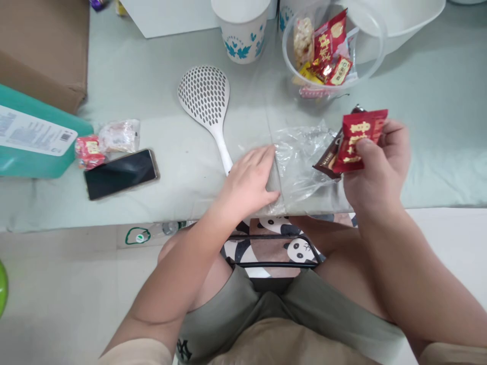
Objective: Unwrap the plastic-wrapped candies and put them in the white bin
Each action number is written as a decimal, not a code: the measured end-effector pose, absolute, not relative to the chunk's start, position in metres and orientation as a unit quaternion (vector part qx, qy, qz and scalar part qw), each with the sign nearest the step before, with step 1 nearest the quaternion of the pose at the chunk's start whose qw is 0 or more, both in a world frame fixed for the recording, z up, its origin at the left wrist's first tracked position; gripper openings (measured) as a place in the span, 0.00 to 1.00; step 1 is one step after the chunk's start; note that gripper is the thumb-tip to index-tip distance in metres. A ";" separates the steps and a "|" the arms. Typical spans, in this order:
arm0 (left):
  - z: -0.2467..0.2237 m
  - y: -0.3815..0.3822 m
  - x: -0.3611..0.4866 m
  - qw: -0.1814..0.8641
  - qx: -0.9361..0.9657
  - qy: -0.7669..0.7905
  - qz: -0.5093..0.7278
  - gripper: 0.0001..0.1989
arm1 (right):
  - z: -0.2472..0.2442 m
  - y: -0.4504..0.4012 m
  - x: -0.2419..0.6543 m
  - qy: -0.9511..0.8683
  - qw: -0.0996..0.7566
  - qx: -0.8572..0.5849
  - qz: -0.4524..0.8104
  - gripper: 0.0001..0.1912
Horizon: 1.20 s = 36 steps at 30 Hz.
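My right hand (380, 157) pinches a red snack packet (355, 139) with gold lettering between thumb and fingers. A brown snack packet (330, 156) sticks out behind it, in the same grip as far as I can see. Under and beside these lies a clear plastic bag (302, 167), crumpled on the table. My left hand (253, 177) rests flat at the bag's left edge, fingers stretched out and thumb apart. It covers the handle end of a white slotted skimmer (205, 96). Above my right hand stands a clear round tub (373, 61) holding several wrapped snacks.
A black phone (120, 174) and two small wrapped snacks lie on the left, beside a teal bottle (34, 137) and a cardboard box (41, 45). Paper cups (243, 35) and a white bowl (407, 23) stand at the back. The table's front edge runs just above my lap.
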State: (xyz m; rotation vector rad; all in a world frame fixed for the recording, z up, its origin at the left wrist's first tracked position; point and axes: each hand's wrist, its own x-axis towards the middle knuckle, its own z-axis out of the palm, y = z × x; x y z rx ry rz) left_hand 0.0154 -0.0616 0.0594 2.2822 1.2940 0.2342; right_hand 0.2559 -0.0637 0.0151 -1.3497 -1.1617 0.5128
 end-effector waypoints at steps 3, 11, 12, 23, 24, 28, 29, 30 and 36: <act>0.062 -0.063 0.015 0.242 0.844 0.473 0.064 0.44 | 0.014 -0.055 0.263 -0.409 0.655 -0.600 0.209 0.16; 0.065 -0.064 0.015 0.239 0.836 0.494 0.026 0.41 | 0.050 -0.050 0.252 -0.311 0.749 -0.506 0.292 0.25; 0.065 -0.064 0.015 0.240 0.835 0.494 0.026 0.41 | 0.053 -0.046 0.251 -0.329 0.744 -0.505 0.288 0.27; 0.067 -0.063 0.013 0.241 0.839 0.487 0.027 0.39 | 0.131 0.081 0.241 -0.408 0.541 -0.695 0.240 0.16; 0.068 -0.063 0.013 0.241 0.838 0.488 0.027 0.39 | 0.132 0.081 0.241 -0.421 0.528 -0.705 0.217 0.15; 0.070 -0.063 0.013 0.245 0.836 0.491 0.026 0.39 | 0.106 0.034 0.239 -0.456 0.557 -0.669 0.187 0.16; 0.071 -0.063 0.014 0.243 0.835 0.492 0.026 0.38 | 0.094 0.016 0.237 -0.462 0.566 -0.651 0.205 0.15; 0.071 -0.062 0.015 0.240 0.836 0.493 0.028 0.37 | 0.082 -0.004 0.234 -0.470 0.581 -0.628 0.215 0.16; 0.076 -0.054 0.024 0.264 0.772 0.564 0.128 0.26 | 0.037 -0.076 0.216 -0.549 0.520 -0.634 0.163 0.12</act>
